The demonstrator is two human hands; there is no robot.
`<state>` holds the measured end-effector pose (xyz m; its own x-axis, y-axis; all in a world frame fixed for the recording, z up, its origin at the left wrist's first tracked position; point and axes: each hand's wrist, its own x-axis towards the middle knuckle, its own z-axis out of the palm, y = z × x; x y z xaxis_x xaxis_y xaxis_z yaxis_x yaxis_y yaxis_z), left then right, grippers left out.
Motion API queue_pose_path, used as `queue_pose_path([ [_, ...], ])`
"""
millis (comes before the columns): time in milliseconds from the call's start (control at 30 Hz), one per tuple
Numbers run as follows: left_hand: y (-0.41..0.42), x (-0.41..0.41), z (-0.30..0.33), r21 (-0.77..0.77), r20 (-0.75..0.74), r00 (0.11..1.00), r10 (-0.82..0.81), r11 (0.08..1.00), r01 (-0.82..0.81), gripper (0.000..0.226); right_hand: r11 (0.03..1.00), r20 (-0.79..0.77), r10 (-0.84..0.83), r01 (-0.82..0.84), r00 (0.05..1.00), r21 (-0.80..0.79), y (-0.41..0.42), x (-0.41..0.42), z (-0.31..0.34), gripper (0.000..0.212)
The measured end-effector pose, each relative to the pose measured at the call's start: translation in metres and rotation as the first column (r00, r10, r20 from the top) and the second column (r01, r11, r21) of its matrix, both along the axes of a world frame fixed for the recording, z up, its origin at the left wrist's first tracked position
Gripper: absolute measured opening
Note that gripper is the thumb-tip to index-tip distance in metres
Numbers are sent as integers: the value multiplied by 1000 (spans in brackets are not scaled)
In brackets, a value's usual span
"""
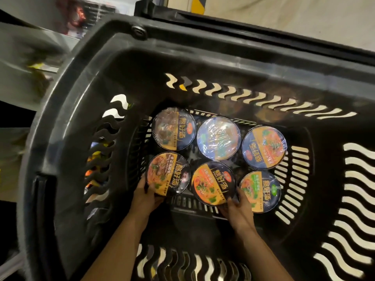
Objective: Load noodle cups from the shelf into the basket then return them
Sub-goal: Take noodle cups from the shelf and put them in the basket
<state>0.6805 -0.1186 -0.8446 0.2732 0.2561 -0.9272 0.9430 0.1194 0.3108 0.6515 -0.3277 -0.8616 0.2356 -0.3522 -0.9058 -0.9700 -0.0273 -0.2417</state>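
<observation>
Dark slotted basket, six noodle cups inside, two hands gripping

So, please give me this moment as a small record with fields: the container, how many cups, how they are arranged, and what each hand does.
container: dark plastic basket with wavy slots in its walls
cups inside: six noodle cups, all upright, lids up
arrangement: two rows of three
far row: far left cup, far middle cup, far right cup
near row: near left cup, near middle cup, near right cup
left hand: grips the near left cup
right hand: grips the near middle cup
</observation>
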Motion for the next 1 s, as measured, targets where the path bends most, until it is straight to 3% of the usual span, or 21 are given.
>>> queue_pose_path([
  [200, -4, -3, -11, -3, -46, 999, 13, 1000, -13, 41, 993, -68, 86, -91, 994, -79, 7, 5, 7, 39],
  [333, -2, -3, -18, -1, -86, 995, -44, 999, 44, 47, 998, -154, 46, -50, 987, -24, 9, 9, 6, 37],
  [467, 1, -2, -17, 66, -125, 966, -225, 970, 234, 51, 999, -204, 16, -8, 979, 42, 3, 3, -1, 39],
  [633, -2, 3, 1, 202, -140, 895, -423, 873, 444, 55, 974, -214, 224, -229, 951, 2, 0, 18, 26, 39],
  [833, -10, 20, 60, 362, -35, 776, -630, 716, 597, 44, 814, -86, 545, -551, 834, -182, -3, 38, 100, 41],
  [1000, -24, 42, 168, 444, 72, 643, -762, 602, 664, 40, 600, 10, 773, -725, 635, -338, -15, 64, 205, 41],
])
